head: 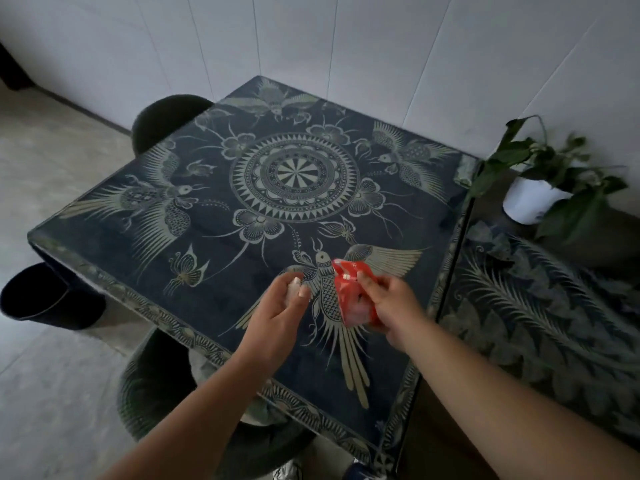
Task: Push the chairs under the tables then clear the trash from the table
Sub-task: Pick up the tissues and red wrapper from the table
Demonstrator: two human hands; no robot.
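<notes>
A square table (221, 188) with a dark blue cloth printed with pale birds and a round medallion fills the middle. My right hand (388, 303) holds a crumpled red and white wrapper (349, 289) just above the cloth near the front right. My left hand (277, 317) is beside it, fingers curled around something small and pale; what it is I cannot tell. One dark round chair (162, 116) is tucked under the far left side. Another (152, 382) sits under the near edge.
A dark round bin (45, 296) stands on the floor at the left corner of the table. A second table (540, 323) with a similar cloth adjoins on the right, carrying a potted plant (533, 199) in a white pot. White tiled walls stand behind.
</notes>
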